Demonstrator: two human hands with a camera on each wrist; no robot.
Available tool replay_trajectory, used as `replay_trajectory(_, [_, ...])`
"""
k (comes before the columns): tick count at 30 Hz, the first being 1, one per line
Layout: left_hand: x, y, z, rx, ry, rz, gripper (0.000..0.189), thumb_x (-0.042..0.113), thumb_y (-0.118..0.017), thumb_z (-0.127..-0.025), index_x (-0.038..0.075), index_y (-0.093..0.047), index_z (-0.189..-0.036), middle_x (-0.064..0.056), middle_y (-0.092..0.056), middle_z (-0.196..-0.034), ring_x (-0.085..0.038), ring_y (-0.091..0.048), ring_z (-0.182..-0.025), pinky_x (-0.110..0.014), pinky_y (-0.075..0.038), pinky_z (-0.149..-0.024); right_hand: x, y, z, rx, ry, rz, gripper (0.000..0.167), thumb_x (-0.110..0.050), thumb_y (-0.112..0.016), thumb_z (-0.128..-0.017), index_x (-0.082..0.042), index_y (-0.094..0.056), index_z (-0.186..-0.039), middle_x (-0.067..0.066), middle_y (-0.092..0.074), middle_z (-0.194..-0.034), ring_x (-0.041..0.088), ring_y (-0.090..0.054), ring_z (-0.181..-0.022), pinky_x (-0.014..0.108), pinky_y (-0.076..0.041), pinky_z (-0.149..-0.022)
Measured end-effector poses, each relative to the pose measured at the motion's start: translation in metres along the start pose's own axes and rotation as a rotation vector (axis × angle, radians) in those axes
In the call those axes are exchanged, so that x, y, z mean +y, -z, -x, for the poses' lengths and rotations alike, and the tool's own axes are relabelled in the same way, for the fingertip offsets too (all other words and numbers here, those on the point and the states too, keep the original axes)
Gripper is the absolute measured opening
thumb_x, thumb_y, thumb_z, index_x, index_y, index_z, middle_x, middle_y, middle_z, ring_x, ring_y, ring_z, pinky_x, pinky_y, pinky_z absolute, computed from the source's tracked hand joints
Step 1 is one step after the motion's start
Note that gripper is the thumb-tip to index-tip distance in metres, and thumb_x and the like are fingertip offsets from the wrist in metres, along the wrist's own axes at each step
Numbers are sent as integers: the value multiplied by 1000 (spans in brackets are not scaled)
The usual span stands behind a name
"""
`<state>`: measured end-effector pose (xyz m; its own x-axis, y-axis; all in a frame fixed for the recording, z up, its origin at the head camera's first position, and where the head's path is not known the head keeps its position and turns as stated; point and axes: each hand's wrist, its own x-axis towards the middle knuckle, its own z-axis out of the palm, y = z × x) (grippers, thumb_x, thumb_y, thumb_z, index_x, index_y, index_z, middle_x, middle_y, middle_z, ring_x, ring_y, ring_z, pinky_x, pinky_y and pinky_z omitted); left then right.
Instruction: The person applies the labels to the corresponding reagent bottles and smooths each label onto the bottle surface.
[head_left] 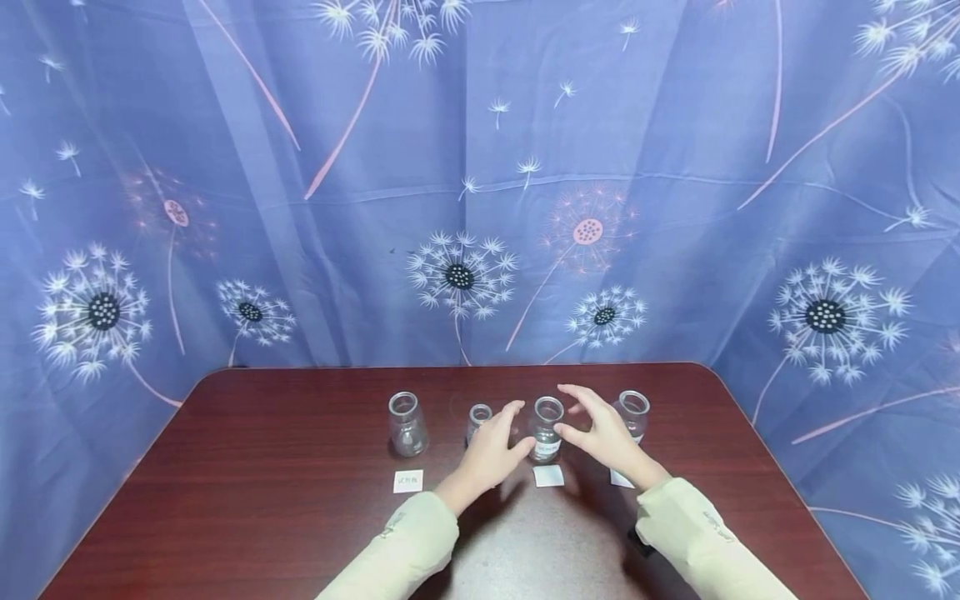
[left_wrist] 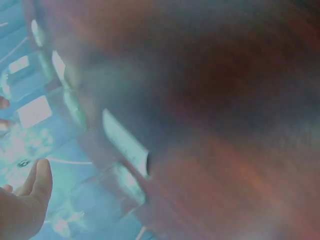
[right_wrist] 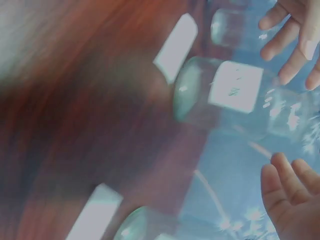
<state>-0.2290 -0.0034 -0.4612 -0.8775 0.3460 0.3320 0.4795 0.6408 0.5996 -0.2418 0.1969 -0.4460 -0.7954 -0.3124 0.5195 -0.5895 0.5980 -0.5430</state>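
Observation:
Both hands hover on either side of a clear glass bottle (head_left: 547,427) with a white label, which stands upright on the table. My left hand (head_left: 487,450) is at its left, fingers spread and thumb near the glass. From the other side my right hand (head_left: 602,435) reaches in with fingers apart and gently bent, thumb close to the neck. In the right wrist view the labelled bottle (right_wrist: 220,95) appears between the two hands. A smaller glass bottle (head_left: 480,412) is partly hidden behind my left hand. Neither hand grips anything.
An unlabelled glass bottle (head_left: 408,427) stands at the left, another bottle (head_left: 634,408) at the right, partly behind my right hand. White cards lie before the bottles: a left card (head_left: 408,481), a middle card (head_left: 548,476) and a right card (head_left: 620,479). A blue curtain (head_left: 465,208) rises behind the table.

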Motion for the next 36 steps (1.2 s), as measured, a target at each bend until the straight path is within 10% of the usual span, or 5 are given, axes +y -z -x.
replay_trajectory(10, [-19, 31, 7, 6, 10, 166, 34, 19, -61, -81, 8, -53, -112, -8, -66, -100, -15, -64, -83, -25, -50, -70, -51, -8, -9, 35, 60, -134, 27, 4, -67, -69, -1, -61, -95, 16, -57, -109, 28, -58, -79, 25, -45, -60])
replay_trajectory(24, [-59, 38, 32, -124, 40, 94, 14, 15, -64, -77, 8, -64, -90, 0, -67, -82, -7, -59, -70, -20, -45, -63, -48, -63, 0, -377, 1, -294, 28, -3, -65, -74, 0, -57, -101, 14, -59, -101, 26, -59, -76, 29, -50, -65])
replay_trajectory(36, [-74, 31, 41, -251, 123, -29, 34, 19, -72, -69, 8, -59, -99, -2, -62, -82, -10, -56, -69, -23, -43, -63, -44, -91, 4, -496, -182, -219, 33, -9, -68, -72, 0, -58, -102, 12, -59, -99, 3, -52, -63, 18, -42, -59])
